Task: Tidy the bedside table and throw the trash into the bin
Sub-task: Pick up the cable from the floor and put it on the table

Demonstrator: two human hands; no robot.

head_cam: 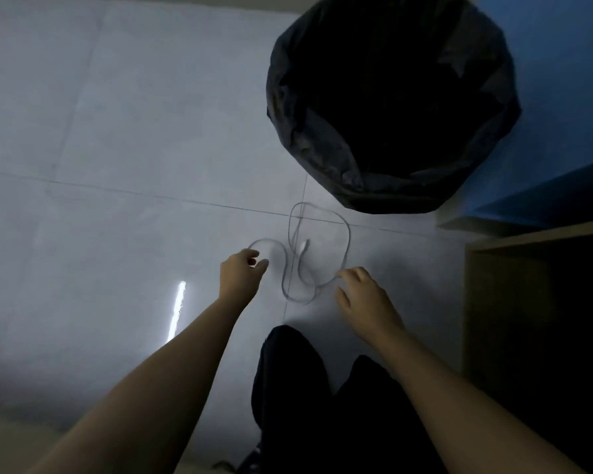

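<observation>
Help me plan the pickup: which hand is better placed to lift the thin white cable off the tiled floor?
Left, probably. The left hand seems to pinch the thin white cable at its left loop; the right hand is open, merely touching a bend.

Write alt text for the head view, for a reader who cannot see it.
The left hand pinches a loop of a white cable lying on a pale tiled floor, and the right hand touches another loop. A bin lined with a black bag stands beyond, a wooden bedside table at right.
</observation>
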